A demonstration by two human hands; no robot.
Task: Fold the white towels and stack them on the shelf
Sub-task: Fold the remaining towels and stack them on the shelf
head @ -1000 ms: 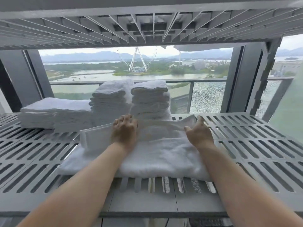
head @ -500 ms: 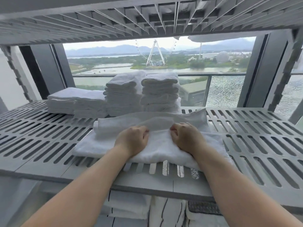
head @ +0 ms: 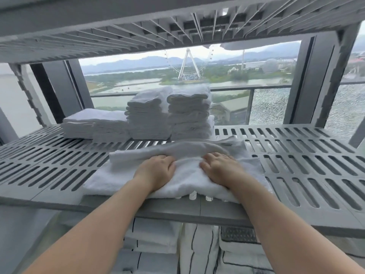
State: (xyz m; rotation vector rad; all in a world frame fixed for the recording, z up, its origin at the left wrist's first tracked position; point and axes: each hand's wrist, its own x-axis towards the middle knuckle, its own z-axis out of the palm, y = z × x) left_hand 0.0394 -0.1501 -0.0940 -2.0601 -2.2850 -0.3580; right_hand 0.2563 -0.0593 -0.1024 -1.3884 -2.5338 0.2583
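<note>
Towel at shelf front.
Left hand grips its fold, right hand presses flat; stacks close behind.

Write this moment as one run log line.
phase: folding | left hand: grips white towel | right hand: presses white towel | shelf: folded stacks behind

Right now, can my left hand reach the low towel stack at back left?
Probably yes: only bare shelf lies between the left hand and the low stack; the hand holds the front towel.
</note>
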